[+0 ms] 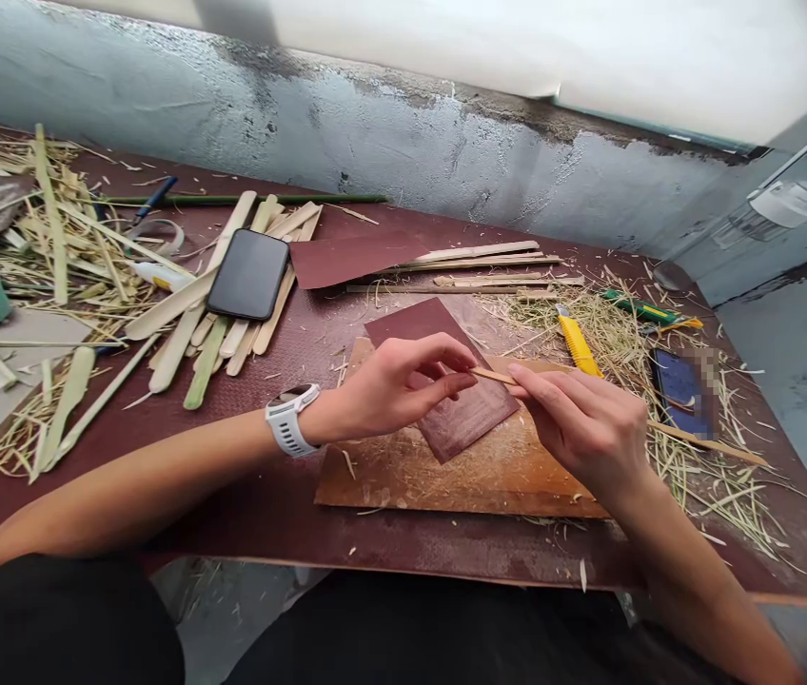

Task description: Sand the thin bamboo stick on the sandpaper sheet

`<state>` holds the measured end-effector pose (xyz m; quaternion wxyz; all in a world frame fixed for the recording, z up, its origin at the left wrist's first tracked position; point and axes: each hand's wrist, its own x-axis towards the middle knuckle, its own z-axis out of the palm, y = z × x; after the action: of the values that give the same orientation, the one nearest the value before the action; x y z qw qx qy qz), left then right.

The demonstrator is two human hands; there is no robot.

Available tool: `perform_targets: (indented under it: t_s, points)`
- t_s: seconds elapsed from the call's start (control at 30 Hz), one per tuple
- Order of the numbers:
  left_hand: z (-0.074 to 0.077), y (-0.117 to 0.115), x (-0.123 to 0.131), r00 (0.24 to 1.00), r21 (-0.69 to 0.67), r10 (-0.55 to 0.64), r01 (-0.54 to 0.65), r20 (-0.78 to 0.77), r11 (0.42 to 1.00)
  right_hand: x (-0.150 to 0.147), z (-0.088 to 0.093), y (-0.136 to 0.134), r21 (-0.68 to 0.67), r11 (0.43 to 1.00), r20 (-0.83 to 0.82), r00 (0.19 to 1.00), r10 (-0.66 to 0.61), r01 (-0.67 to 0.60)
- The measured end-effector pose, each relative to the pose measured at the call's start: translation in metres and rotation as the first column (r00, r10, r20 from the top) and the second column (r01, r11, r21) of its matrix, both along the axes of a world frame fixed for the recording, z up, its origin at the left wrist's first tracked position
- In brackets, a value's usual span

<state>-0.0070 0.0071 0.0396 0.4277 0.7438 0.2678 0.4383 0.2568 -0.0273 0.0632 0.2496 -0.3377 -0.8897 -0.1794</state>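
Note:
My right hand (pixel 585 419) pinches a thin bamboo strip (pixel 495 377) between thumb and fingers. The thumb and forefinger of my left hand (pixel 422 376) close on the strip's left end; a white watch is on that wrist. Beneath the hands, a dark red-brown sheet of sandpaper (pixel 464 423) lies tilted over a wooden board (pixel 389 480). Past my right hand, a strip length (pixel 710 443) sticks out to the right; whether it is the same strip is hidden by the hand.
A yellow utility knife (pixel 579 341), a green-handled cutter (pixel 642 308) and a phone (pixel 685 390) lie among shavings on the right. Another phone (pixel 248 274) rests on flat bamboo slats (pixel 179 357) at left. A second brown sheet (pixel 353 259) lies behind, before the wall (pixel 389 152).

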Motion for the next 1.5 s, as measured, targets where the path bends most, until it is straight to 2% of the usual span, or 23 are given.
perform_targets:
  t_s: [0.07, 0.2, 0.37, 0.73, 1.1, 1.23, 1.37, 1.43, 1.5]
  points:
    - [0.000, 0.000, 0.000, 1.000, 0.007, 0.004, -0.004, -0.011, 1.000, -0.001, -0.001, 0.000, 0.026, 0.999, -0.018, 0.999, -0.029, 0.030]
    - [-0.001, 0.000, -0.001, 0.999, -0.073, -0.022, 0.024, 0.025, 0.997, -0.002, -0.004, 0.001, 0.071, 0.993, -0.058, 0.994, -0.092, 0.096]
    - [-0.002, 0.000, -0.001, 0.999, -0.098, -0.020, 0.023, 0.035, 0.995, 0.000, -0.007, 0.003, 0.080, 0.995, -0.040, 0.997, -0.064, 0.067]
    - [0.000, -0.001, -0.001, 1.000, -0.048, -0.014, 0.015, 0.024, 0.999, -0.001, -0.007, 0.005, 0.105, 0.994, -0.081, 0.997, -0.014, 0.022]
    - [0.000, 0.000, 0.000, 1.000, -0.058, 0.000, 0.000, -0.001, 0.998, -0.002, -0.006, 0.005, 0.142, 0.989, -0.058, 0.998, -0.035, 0.043]
    - [-0.001, 0.002, -0.001, 0.999, -0.088, 0.005, -0.009, -0.043, 0.996, -0.001, -0.011, 0.005, 0.111, 0.992, -0.022, 0.998, -0.059, 0.062]
    - [-0.009, 0.003, -0.001, 0.995, -0.094, 0.004, -0.014, -0.102, 0.995, -0.004, -0.018, 0.002, -0.024, 0.997, 0.038, 0.996, -0.076, 0.077]
    - [-0.012, 0.001, -0.001, 0.981, -0.033, 0.025, -0.032, -0.192, 0.999, -0.006, -0.021, 0.002, -0.091, 0.993, 0.090, 0.994, -0.061, 0.069]
    - [-0.014, -0.002, 0.000, 0.930, 0.109, 0.107, -0.073, -0.352, 0.991, -0.006, -0.024, 0.003, -0.135, 0.988, 0.146, 0.988, -0.049, 0.069]
